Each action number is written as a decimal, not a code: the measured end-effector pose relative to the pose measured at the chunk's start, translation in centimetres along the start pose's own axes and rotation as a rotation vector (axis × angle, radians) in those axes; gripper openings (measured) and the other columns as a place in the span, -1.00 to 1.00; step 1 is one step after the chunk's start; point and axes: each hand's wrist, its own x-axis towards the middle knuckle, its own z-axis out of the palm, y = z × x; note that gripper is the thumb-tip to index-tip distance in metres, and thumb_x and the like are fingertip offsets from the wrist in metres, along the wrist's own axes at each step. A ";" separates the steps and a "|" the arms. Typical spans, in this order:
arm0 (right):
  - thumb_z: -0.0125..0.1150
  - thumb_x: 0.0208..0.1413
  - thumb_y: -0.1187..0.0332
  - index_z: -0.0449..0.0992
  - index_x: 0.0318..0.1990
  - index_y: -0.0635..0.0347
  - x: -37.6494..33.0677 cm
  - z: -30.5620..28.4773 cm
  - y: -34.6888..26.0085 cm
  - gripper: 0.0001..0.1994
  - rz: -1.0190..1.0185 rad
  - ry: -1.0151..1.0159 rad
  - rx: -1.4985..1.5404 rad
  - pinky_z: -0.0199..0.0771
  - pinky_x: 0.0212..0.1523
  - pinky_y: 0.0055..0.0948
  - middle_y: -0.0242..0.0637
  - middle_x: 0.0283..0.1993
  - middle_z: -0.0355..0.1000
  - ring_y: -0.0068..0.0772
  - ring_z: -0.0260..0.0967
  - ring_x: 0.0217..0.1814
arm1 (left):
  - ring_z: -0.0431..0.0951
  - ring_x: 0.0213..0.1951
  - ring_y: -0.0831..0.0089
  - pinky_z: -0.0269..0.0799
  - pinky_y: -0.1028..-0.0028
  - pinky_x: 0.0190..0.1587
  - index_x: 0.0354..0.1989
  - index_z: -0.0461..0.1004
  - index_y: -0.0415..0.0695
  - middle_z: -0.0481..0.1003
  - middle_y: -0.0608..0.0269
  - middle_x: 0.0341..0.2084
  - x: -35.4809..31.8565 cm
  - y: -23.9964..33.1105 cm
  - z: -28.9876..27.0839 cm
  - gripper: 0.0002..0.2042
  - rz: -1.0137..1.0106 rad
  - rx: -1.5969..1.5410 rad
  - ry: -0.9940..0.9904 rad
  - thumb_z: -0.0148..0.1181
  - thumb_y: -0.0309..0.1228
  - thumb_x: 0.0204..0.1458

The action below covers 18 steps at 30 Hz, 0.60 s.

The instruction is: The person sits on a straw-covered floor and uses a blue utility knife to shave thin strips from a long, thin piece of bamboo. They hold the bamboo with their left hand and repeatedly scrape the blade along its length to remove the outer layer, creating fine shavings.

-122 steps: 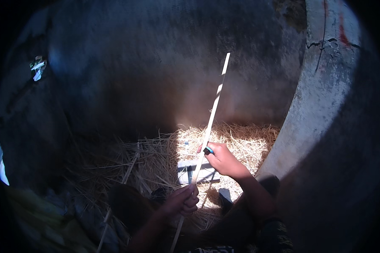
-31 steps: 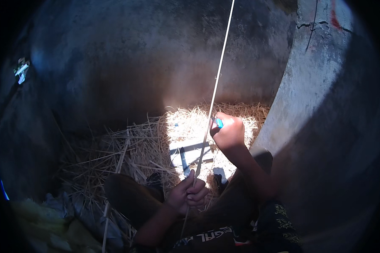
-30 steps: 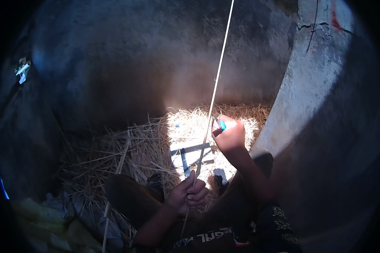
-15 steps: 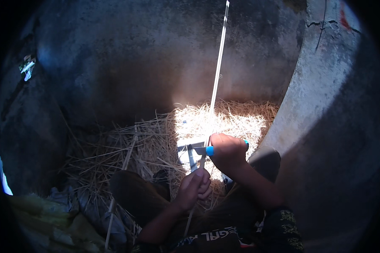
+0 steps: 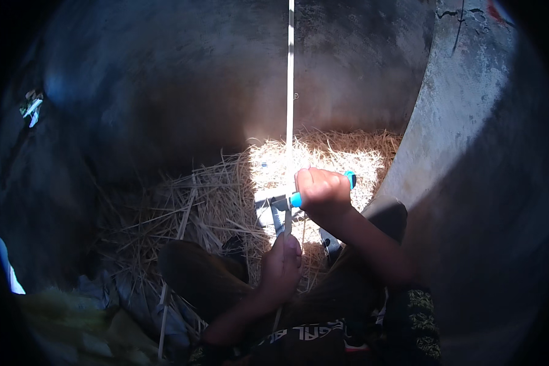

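Observation:
A long, thin pale strip (image 5: 290,91), bamboo or wood by its look, rises almost straight up from my lap past the top of the view. My left hand (image 5: 282,262) is closed around its lower part, thumb along it. Above that, my right hand (image 5: 324,190) grips a knife (image 5: 296,199) by its blue handle, whose ends show on both sides of the fist. The knife's dark blade (image 5: 279,204) points left and lies across the strip, touching it as far as I can see. The strip's lower end is partly hidden by my left hand and arm.
Pale shavings (image 5: 213,189) cover the floor in front of my bent legs, sunlit in the middle. A flat grey-white piece (image 5: 265,213) lies behind the blade. A curved concrete wall (image 5: 183,91) surrounds me. Yellowish cloth or sacking (image 5: 73,317) lies at the lower left.
The strip has swung from leaning right to nearly upright. My right hand and the knife have moved slightly up and left in the view; my left hand still holds the strip.

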 end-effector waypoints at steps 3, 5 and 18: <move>0.19 0.07 0.40 0.49 -0.46 0.24 4.9 -0.4 5.8 -0.87 0.323 0.130 -0.127 0.52 -0.55 -0.19 -0.15 -0.58 0.50 -0.06 0.56 -0.52 | 0.16 -0.66 0.71 0.10 0.65 -0.61 -0.34 0.26 -0.10 0.22 0.45 -0.64 -0.4 -2.5 0.6 -0.71 0.033 0.017 -0.064 -0.18 -0.21 0.42; 0.20 0.05 0.37 0.51 -0.51 0.21 6.8 -1.8 9.0 -0.85 0.689 0.179 -0.218 0.56 -0.43 -0.08 -0.07 -0.57 0.50 0.06 0.55 -0.47 | 0.16 -0.65 0.73 0.08 0.64 -0.62 -0.34 0.27 -0.10 0.21 0.46 -0.65 -0.2 -0.6 1.5 -0.72 -0.016 -0.013 -0.113 -0.17 -0.24 0.42; 0.20 -0.01 0.31 0.36 -0.55 0.06 -3.2 -1.4 -1.0 -0.83 0.141 -0.167 0.220 0.29 -0.68 -0.24 -0.29 -0.66 0.34 -0.22 0.41 -0.65 | 0.26 -0.59 0.71 0.18 0.62 -0.51 -0.20 0.38 -0.19 0.31 0.41 -0.65 1.0 1.5 -0.7 -0.67 -0.148 -0.261 -0.117 -0.21 -0.20 0.43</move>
